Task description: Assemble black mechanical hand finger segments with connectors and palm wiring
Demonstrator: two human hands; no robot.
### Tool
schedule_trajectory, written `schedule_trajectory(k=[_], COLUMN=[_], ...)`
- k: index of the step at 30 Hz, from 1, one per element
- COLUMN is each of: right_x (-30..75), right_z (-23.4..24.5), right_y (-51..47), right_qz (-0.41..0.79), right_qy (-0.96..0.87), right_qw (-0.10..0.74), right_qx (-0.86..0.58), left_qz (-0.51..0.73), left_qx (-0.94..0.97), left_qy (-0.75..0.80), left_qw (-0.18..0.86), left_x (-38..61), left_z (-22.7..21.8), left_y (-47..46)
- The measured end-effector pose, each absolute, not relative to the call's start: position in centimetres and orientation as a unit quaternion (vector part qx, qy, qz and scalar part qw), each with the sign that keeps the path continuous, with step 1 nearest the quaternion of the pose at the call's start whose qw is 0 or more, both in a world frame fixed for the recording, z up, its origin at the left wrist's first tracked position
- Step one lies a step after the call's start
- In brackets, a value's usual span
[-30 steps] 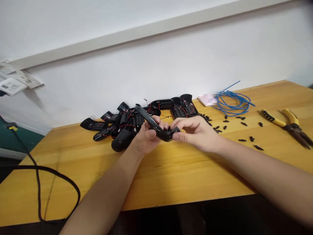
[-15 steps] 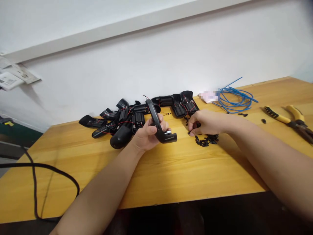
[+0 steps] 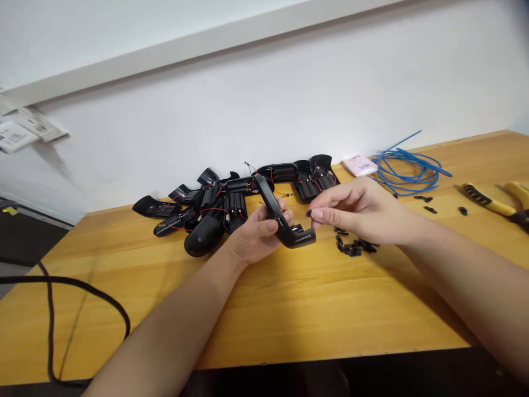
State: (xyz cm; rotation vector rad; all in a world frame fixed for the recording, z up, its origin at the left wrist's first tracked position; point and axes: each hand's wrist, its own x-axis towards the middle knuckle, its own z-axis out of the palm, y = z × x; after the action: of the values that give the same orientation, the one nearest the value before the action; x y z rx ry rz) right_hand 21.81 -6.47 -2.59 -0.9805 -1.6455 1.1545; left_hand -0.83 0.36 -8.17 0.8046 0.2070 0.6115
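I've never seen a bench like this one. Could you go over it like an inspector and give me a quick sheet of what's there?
Surface: a yellow wooden workbench.
Job's things: a curved black plastic housing and a small black piece.
Clutter: a heap of black housings with red wires, a pile of small black pieces, yellow-handled pliers, a pale pink packet.
Grippers: nothing seen; the left hand grips the housing, and the right hand pinches the small piece.
Cables: a loose coil of blue wire, a black cable.
Surroundings: a white wall, papers at upper left.
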Motion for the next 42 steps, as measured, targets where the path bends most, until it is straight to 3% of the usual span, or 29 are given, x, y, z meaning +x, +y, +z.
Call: schedule_trajectory(k=[6, 14, 28, 42], right_x=[21.1, 20.6, 19.3, 18.4], right_z=[-3.7, -3.3, -4.0, -4.1], right_y=[-6.6, -6.8, -7.2, -7.4], right_qz=[0.491, 0.447, 0.515, 0.481], right_qy=[-0.657, -0.648, -0.594, -0.586], right_qw=[0.413, 0.478, 0.469, 0.494], right_qx=[-0.396, -0.388, -0.402, -0.425], left_qz=[0.322, 0.329, 0.331, 0.362], left_qx=[0.406, 0.411, 0.421, 0.466], left_qy=[0.119, 0.13, 0.137, 0.148], left_qw=[0.847, 0.84, 0.834, 0.794], left_x=[-0.6, -0.4, 0.1, 0.4], left_z=[-8.0, -7.7, -7.5, -7.7], left_y=[0.4, 0.3, -0.4, -0.5])
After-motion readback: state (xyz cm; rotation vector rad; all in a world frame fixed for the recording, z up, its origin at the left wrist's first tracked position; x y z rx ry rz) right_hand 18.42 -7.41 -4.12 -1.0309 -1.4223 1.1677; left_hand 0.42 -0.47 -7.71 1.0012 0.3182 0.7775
